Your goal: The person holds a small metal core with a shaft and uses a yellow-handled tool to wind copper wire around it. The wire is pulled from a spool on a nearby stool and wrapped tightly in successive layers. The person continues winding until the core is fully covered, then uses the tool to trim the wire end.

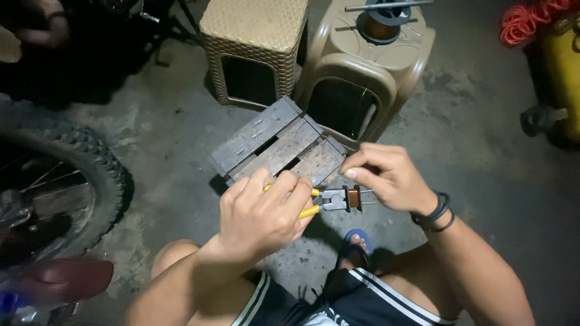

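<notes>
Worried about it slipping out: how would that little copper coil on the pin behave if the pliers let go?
The coil is round on a thin pin, so it would probably roll. It looks small and light. The pliers grip it while the right hand steadies the pin, so a drop seems unlikely.

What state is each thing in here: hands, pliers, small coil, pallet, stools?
left hand: closed around the yellow handles
pliers: jaws closed on the coil
small copper coil: gripped, off the ground
right hand: fingers pinching at the coil
wooden pallet: flat on floor
two tan stools: upright

Yellow plastic-handled metal pliers (323, 201), weathered rough wooden pallet (279, 145), woven-look plastic stool (254, 42)
</notes>
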